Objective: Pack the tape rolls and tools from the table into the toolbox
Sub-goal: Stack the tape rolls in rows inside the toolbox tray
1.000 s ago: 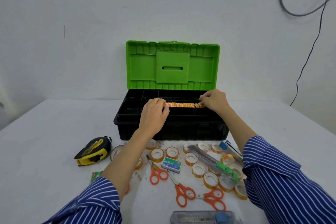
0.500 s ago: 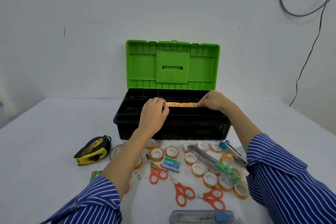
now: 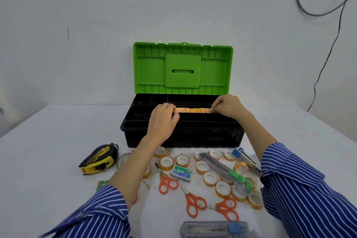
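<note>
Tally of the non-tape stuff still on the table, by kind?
Scissors: 3 (an orange bit behind the left forearm may be a fourth)
Cutters: 2
Tape measure: 1
Staple box: 1
Blue-ended tool, kind unclear: 1
Green packet, partly hidden: 1
Total: 9

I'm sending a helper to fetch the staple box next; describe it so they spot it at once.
Start at the black toolbox with the green lid, then look at the table just in front of it. Among the tape rolls and orange scissors lies the staple box, the only small flat rectangular carton, teal-green, printed "No.10-1M".
</note>
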